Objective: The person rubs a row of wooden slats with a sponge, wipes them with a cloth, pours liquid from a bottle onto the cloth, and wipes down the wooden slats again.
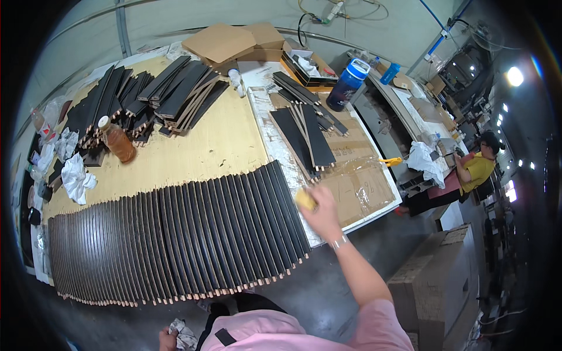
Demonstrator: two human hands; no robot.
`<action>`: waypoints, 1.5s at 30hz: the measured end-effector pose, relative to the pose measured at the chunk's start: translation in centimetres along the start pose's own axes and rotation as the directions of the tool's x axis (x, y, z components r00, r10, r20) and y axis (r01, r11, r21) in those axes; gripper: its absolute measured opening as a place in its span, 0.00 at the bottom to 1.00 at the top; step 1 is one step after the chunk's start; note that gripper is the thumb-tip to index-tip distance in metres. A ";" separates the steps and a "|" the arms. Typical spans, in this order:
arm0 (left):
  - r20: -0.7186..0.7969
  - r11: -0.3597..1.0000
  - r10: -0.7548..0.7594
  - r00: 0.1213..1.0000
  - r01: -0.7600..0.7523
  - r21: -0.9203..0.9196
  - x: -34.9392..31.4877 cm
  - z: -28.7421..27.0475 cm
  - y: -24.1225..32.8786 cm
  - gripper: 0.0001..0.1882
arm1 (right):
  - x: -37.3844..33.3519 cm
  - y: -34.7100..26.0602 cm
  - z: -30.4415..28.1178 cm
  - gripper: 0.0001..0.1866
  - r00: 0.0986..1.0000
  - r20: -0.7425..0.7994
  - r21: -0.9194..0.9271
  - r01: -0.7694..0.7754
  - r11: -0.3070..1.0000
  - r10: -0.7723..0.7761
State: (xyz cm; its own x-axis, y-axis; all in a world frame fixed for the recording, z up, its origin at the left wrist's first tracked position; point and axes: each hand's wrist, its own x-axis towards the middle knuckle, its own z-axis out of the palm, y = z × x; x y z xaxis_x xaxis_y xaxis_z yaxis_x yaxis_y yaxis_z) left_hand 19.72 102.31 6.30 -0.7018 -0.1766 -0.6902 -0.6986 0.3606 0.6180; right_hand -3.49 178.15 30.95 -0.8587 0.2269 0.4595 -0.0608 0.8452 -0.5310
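Note:
My right hand [323,215] is closed round a small yellow sponge-like block [305,200], just right of a long row of dark wooden slats [193,234]. The slats lie side by side along the table's near edge, with light dowel pegs sticking out of their ends. Beyond that hand, a few loose dark slats [319,140] rest on a cardboard sheet [357,190]. Low down by my body, my left hand [167,339] grips a crumpled white cloth [185,336]; part of this hand is cut off by the picture's lower edge.
Piles of dark slats [181,93] cover the table's far side. Nearby stand an amber bottle [119,142] and white rags [76,180]. A blue bottle [348,85], open cartons [219,44] and a yellow cutter [391,161] lie right. A person in yellow [477,172] works at another bench.

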 end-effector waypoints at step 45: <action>0.008 0.952 0.042 0.999 -0.043 0.302 6.4 -2.3 -2.2 0.17 | 3.2 -8.4 6.8 0.25 0.995 0.096 0.069 -0.016 0.997 0.009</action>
State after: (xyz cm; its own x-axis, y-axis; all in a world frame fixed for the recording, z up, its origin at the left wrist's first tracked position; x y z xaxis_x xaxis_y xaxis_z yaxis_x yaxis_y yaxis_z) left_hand 16.43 98.26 1.35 -0.7294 -0.1537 -0.6666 -0.5930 0.6277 0.5043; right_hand -9.23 168.44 32.04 -0.9042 0.1868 0.3842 -0.0826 0.8059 -0.5862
